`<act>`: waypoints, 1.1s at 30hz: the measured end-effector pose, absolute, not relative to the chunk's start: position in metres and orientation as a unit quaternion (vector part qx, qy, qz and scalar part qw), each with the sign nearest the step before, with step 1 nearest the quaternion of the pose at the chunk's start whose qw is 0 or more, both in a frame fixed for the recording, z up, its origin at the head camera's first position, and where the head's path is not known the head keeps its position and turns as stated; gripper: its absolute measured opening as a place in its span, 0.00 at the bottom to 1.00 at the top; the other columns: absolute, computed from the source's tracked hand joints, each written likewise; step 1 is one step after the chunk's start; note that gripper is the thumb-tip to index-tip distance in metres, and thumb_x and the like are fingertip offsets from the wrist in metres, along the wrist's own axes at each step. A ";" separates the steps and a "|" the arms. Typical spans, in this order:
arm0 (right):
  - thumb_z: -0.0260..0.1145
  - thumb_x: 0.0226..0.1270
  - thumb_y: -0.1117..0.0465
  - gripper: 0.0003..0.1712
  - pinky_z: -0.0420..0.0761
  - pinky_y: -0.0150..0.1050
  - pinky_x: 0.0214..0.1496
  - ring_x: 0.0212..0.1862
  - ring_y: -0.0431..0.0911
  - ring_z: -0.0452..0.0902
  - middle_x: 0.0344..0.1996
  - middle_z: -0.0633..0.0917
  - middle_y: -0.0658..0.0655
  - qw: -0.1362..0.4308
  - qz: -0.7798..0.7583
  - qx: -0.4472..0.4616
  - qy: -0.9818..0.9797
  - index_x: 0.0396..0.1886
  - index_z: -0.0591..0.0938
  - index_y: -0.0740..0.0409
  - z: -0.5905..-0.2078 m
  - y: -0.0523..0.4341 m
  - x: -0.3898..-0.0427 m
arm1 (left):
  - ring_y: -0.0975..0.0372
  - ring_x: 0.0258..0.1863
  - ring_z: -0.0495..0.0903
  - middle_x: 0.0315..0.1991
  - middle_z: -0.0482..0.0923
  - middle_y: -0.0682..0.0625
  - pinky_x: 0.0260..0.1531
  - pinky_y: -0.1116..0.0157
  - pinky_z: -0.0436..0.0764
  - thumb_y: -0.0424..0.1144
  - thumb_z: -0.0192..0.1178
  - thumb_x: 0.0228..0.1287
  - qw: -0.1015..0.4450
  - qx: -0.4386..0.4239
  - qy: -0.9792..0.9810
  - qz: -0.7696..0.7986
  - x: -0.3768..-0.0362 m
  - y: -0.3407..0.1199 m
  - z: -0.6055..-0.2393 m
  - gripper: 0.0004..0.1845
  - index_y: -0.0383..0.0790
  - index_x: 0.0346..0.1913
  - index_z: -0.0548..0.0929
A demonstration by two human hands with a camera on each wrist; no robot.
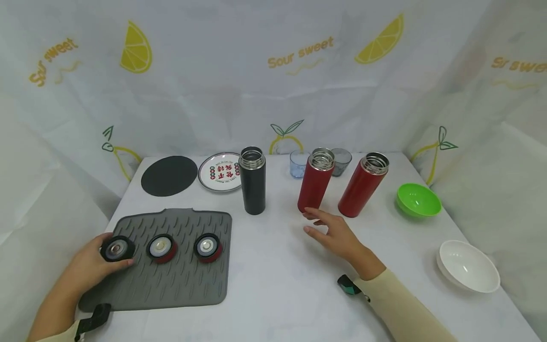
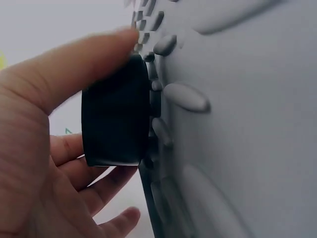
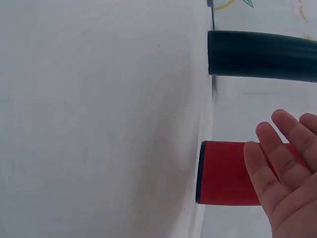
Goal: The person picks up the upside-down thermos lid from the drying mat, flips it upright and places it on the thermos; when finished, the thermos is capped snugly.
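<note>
My left hand (image 1: 100,259) grips a black flask lid (image 1: 117,248) at the left end of a grey ribbed mat (image 1: 171,285); in the left wrist view the thumb (image 2: 74,64) and fingers curl round the black lid (image 2: 116,116). Two red lids (image 1: 162,248) (image 1: 208,247) lie further right on the mat. My right hand (image 1: 331,230) hovers open just in front of the nearer red flask (image 1: 315,179), apart from it; the right wrist view shows its fingers (image 3: 277,163) beside the red flask (image 3: 223,173). A black flask (image 1: 253,180) and a second red flask (image 1: 364,184) stand open.
A black round pad (image 1: 169,175) and a printed plate (image 1: 219,172) lie at the back left. Two small glasses (image 1: 298,164) (image 1: 342,161) stand behind the flasks. A green bowl (image 1: 418,200) and a white bowl (image 1: 467,266) sit at the right. Cloth walls surround the table.
</note>
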State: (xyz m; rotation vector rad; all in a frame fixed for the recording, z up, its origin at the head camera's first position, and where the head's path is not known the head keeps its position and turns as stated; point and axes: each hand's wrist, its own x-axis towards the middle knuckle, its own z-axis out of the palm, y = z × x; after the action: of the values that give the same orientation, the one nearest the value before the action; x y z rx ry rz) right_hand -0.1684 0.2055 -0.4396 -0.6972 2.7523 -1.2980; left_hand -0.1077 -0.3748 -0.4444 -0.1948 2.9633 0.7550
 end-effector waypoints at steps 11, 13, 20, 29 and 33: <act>0.68 0.66 0.56 0.31 0.79 0.49 0.53 0.56 0.50 0.77 0.56 0.81 0.56 0.027 -0.412 -0.221 0.883 0.67 0.72 0.56 -0.439 0.195 -0.172 | 0.29 0.55 0.63 0.58 0.62 0.19 0.48 0.32 0.65 0.54 0.75 0.48 -0.004 -0.060 0.966 0.251 -0.108 -0.369 -0.441 0.53 0.21 0.65 0.59; 0.67 0.67 0.56 0.30 0.80 0.49 0.53 0.54 0.51 0.78 0.56 0.81 0.56 0.031 -0.417 -0.219 0.881 0.67 0.72 0.57 -0.438 0.194 -0.173 | 0.29 0.56 0.62 0.59 0.61 0.20 0.49 0.32 0.64 0.53 0.75 0.48 -0.015 -0.051 0.965 0.255 -0.112 -0.362 -0.435 0.53 0.21 0.66 0.59; 0.66 0.69 0.54 0.28 0.79 0.47 0.53 0.53 0.48 0.78 0.55 0.82 0.58 0.044 -0.461 -0.216 0.860 0.64 0.74 0.61 -0.440 0.189 -0.174 | 0.38 0.51 0.69 0.54 0.68 0.30 0.44 0.38 0.70 0.44 0.79 0.44 -0.072 0.056 0.959 0.270 -0.126 -0.312 -0.402 0.47 0.25 0.63 0.66; 0.65 0.69 0.54 0.27 0.79 0.45 0.53 0.55 0.46 0.77 0.53 0.83 0.53 0.093 -0.514 -0.183 0.833 0.64 0.75 0.60 -0.436 0.166 -0.166 | 0.49 0.55 0.71 0.56 0.72 0.41 0.51 0.48 0.75 0.38 0.80 0.41 -0.134 0.238 0.927 0.255 -0.146 -0.203 -0.382 0.40 0.33 0.59 0.73; 0.66 0.68 0.52 0.29 0.78 0.43 0.54 0.54 0.45 0.77 0.53 0.83 0.51 0.101 -0.524 -0.196 0.822 0.65 0.74 0.59 -0.434 0.151 -0.157 | 0.55 0.56 0.70 0.56 0.72 0.45 0.53 0.55 0.75 0.42 0.80 0.40 -0.154 0.305 0.909 0.240 -0.148 -0.161 -0.382 0.40 0.36 0.59 0.74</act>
State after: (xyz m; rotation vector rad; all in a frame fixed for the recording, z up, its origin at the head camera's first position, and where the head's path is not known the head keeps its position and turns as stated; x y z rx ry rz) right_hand -0.1571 0.1510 -0.4340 -0.5799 2.4298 -1.5489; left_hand -0.1480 -0.1611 -0.3820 1.0652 3.1734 0.8390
